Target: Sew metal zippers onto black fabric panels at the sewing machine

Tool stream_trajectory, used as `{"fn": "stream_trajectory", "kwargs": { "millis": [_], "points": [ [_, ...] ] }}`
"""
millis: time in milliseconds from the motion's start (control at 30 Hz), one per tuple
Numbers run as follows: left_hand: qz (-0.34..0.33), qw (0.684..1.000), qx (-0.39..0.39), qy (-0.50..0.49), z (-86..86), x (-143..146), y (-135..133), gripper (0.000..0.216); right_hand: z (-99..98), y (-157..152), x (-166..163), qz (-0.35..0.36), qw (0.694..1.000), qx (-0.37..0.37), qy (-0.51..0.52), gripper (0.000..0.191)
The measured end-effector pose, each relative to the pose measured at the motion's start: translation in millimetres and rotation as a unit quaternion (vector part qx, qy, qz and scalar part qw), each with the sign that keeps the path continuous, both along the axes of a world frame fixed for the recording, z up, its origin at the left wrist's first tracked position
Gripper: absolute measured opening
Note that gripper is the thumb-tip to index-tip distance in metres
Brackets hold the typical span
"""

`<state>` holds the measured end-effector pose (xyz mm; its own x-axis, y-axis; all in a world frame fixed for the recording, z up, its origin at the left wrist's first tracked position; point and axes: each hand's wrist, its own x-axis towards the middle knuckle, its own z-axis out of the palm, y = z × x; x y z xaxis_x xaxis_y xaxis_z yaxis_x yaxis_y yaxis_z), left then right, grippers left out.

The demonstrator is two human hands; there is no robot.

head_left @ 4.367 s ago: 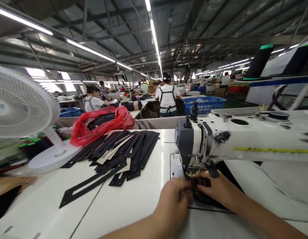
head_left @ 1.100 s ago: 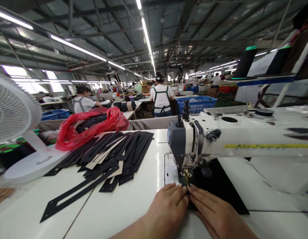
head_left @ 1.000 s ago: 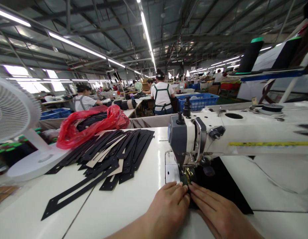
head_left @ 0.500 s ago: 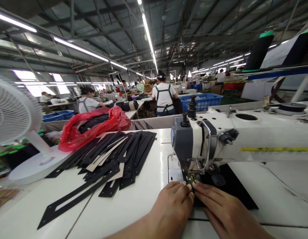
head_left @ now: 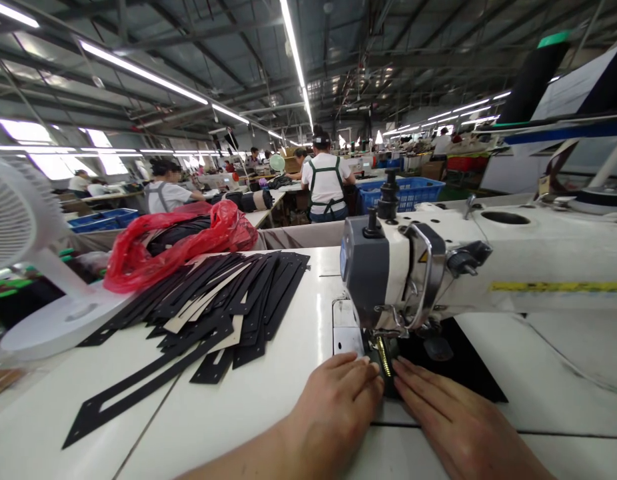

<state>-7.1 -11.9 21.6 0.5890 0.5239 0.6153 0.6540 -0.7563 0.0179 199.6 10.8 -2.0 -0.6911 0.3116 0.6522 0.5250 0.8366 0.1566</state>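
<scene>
Under the needle area of a white and grey sewing machine (head_left: 371, 273) lies a zipper (head_left: 384, 357) with gold teeth, on dark material. A flat black panel (head_left: 471, 363) extends to the right beneath the machine arm. My left hand (head_left: 336, 397) is closed, its fingers curled together at the zipper's left edge; the fingertips are partly hidden. On the other side, my right hand (head_left: 451, 417) lies flat with outstretched fingers, the tips touching the dark material beside the teeth.
Black slotted strips (head_left: 228, 300) are heaped on the white table (head_left: 228, 427), left of the machine. Behind them sits a red plastic bag (head_left: 188, 240) with dark pieces inside. A white fan (head_left: 63, 280) stands at far left. Co-workers and a blue crate (head_left: 401, 195) are beyond.
My hands have separated slightly around the zipper, exposing a longer run of gold teeth. The right fingers have shifted a little right. The camera view has tilted and shifted slightly.
</scene>
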Motion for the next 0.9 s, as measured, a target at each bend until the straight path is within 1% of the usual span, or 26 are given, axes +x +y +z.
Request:
{"fn": "stream_trajectory", "kwargs": {
  "millis": [133,233,433,567,667,733,767,833,900],
  "points": [
    [-0.012,1.000,-0.004,-0.001,0.5,0,0,0.027,3.1,0,-2,0.010,0.999,0.015,-0.027,0.040],
    [-0.019,1.000,0.005,0.016,1.4,0,2,0.027,4.3,0,-5,0.001,0.999,0.028,-0.036,0.038],
    [-0.009,0.998,-0.020,0.052,2.7,0,7,0.031,-3.2,6,-8,-0.004,0.999,0.034,-0.035,0.037],
    [-0.003,0.999,-0.040,0.026,-1.1,0,9,0.026,5.3,9,-8,0.006,0.999,0.022,-0.022,0.036],
    [0.005,0.995,-0.092,-0.034,-1.8,-2,11,0.023,17.4,7,-5,-0.021,1.000,0.014,-0.002,0.034],
    [0.042,0.984,-0.150,-0.083,0.5,-4,13,0.020,24.3,4,-4,-0.050,0.998,0.046,0.009,0.027],
    [0.063,0.977,-0.176,-0.100,2.2,-5,14,0.018,26.8,2,-3,-0.053,0.996,0.065,0.008,0.023],
    [0.090,0.967,-0.212,-0.110,5.6,-6,17,0.016,29.9,-1,-4,-0.041,0.996,0.079,-0.002,0.018],
    [0.093,0.964,-0.225,-0.106,7.8,-6,19,0.016,30.8,-3,-6,-0.042,0.998,0.057,-0.002,0.019]
  ]
}}
